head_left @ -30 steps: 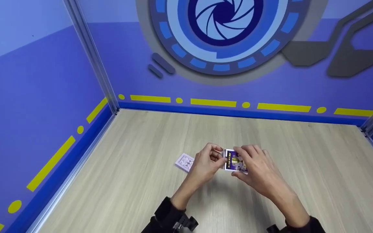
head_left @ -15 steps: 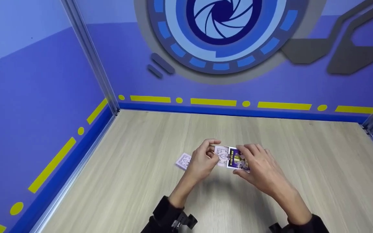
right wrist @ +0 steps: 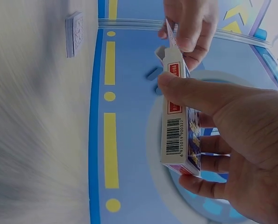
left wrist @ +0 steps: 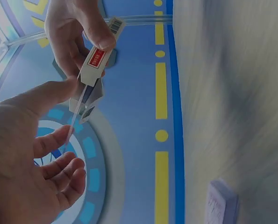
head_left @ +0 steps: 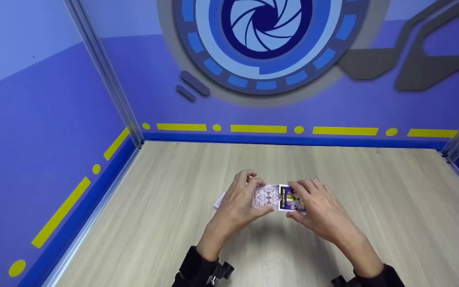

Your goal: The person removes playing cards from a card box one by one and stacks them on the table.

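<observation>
My right hand (head_left: 319,207) grips a small playing-card box (right wrist: 174,126), purple on its front face, with a barcode and a red label on its narrow side. The box's left end is open, its flap (right wrist: 160,53) folded out. A playing card (head_left: 266,197) with an ornate pink-and-white back sticks out of that end. My left hand (head_left: 235,197) holds this card by its edges between thumb and fingers; in the left wrist view it appears edge-on as a thin strip. On the table, a deck of cards (right wrist: 74,35) lies face down, mostly hidden behind my left hand in the head view.
The light wood table (head_left: 165,231) is bounded by a blue printed back wall (head_left: 253,113) and a left side wall (head_left: 34,151). A metal corner post (head_left: 108,75) joins these walls. Black wrist straps (head_left: 197,263) with cameras sit on both wrists.
My left hand has moved left from the box's open end, and more of the card's back now shows. Its fingers have spread wider around the card. The right hand keeps the box nearly still.
</observation>
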Demonstrator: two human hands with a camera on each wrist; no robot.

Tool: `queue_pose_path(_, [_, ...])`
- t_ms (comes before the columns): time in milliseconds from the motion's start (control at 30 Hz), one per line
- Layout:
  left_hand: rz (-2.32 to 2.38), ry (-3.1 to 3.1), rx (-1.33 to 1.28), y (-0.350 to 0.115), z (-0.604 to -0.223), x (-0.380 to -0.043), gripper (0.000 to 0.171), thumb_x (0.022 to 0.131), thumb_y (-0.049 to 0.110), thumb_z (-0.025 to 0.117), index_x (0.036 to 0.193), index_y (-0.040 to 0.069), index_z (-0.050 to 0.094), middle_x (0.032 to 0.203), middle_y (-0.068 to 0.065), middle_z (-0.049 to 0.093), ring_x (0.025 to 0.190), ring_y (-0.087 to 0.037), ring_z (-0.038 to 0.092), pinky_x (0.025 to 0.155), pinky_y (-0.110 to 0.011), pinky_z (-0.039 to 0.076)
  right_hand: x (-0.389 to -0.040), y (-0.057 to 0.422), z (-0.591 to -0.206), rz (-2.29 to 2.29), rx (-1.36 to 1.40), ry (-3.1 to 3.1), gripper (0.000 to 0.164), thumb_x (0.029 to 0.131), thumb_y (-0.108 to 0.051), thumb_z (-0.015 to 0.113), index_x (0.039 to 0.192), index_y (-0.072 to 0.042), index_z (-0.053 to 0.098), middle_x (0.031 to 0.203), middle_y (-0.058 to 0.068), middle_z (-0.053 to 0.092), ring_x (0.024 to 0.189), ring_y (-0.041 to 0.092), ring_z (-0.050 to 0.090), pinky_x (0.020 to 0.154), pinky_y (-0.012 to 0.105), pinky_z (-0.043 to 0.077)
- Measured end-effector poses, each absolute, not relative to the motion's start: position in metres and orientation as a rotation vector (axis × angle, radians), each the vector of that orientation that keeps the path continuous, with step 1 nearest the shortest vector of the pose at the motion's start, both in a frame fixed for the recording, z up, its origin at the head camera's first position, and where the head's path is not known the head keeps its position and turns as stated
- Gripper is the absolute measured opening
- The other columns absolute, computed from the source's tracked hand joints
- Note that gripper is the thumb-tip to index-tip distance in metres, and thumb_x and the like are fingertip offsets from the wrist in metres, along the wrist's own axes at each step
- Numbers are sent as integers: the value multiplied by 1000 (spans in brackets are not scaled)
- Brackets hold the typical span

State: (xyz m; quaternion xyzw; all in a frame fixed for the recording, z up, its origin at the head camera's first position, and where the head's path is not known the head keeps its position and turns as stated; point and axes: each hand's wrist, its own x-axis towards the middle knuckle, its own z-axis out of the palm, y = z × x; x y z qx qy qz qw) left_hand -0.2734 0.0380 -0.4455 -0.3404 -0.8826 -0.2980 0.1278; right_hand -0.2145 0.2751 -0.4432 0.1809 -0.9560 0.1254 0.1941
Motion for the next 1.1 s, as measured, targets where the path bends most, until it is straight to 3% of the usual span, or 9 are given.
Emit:
queue_pose_path(133, [-576,-2527,-1047,36,-445,-267,70,73,51,90,124,12,62,134,-6,53,121,-20,53,106,-36,46,-214,272,-446,333,530,-2689,76,74,-32,95,137,-6,61,125,12,63,114,31,58,92,55,51])
queue_pose_path(333, [-432,-2512,-1097,35,-444,-262,72,75,48,88,130,13,59,120,-1,58,108,-14,56,95,-31,50,-215,270,-447,340,540,-2692,75,74,-32,95,136,-6,62,123,11,64,112,30,59,92,53,51])
queue_pose_path(567, [-370,-2568,-1086,38,-445,-261,70,81,45,86,139,16,59,119,-2,56,106,-15,55,97,-32,49,-214,272,-447,347,532,-2705,76,74,-32,95,137,-5,61,123,12,64,112,30,59,92,53,52])
queue_pose_path(733, [-360,-2613,-1058,37,-444,-262,69,84,32,85,145,18,57,125,-5,54,113,-19,52,101,-35,46,-214,274,-445,349,507,-2726,75,75,-31,94,137,-5,61,124,13,64,113,31,59,92,55,51])
queue_pose_path(900, [-365,-2599,-1046,33,-445,-265,67,79,16,80,141,11,57,138,-10,50,129,-24,48,107,-39,44,-213,276,-443,354,488,-2745,75,76,-31,93,138,-4,60,125,14,64,113,32,59,91,55,51])
queue_pose_path(1100, [-392,-2560,-1039,18,-447,-279,66,75,6,81,137,7,60,130,-11,52,122,-26,49,100,-40,47,-214,283,-439,370,444,-2752,74,78,-31,92,138,-3,59,125,15,63,113,32,59,90,56,51])
